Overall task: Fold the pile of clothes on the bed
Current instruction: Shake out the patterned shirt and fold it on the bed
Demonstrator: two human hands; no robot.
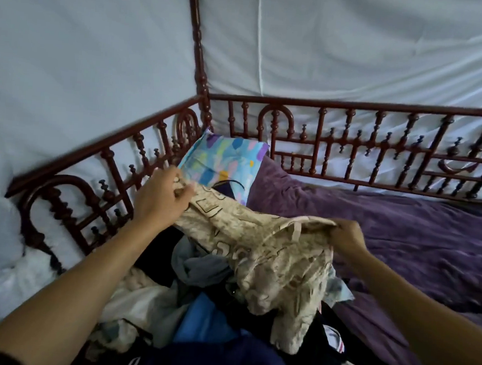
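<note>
both hands are up on a beige crinkly garment with a dark line pattern (pixel 271 255), lifted over the pile. the left hand (pixel 161 196) pinches the garment's far left edge, fingers curled onto the cloth. the right hand (pixel 347 235) grips the right edge, thumb side on top and fingers tucked under the fabric, so it's clamped on too. the cloth stretches between them and the rest hangs down bunched, its lower end resting on the heap.

the pile of mixed clothes (pixel 168 314) sits near and left of centre on the bed. in it there's a grey-blue piece (pixel 197 264) right under the garment, a bright blue piece (pixel 204 319), cream fabric (pixel 140 298) on the left, and something dark navy with white stripes (pixel 221 360) nearest the camera.

a purple textured bedspread (pixel 402 222) covers the bed to the right. a blue pillow with colourful blotches (pixel 224 161) leans in the far left corner against the dark red turned-wood railing (pixel 350 150). white cloth (pixel 86 57) hangs behind the railing.
</note>
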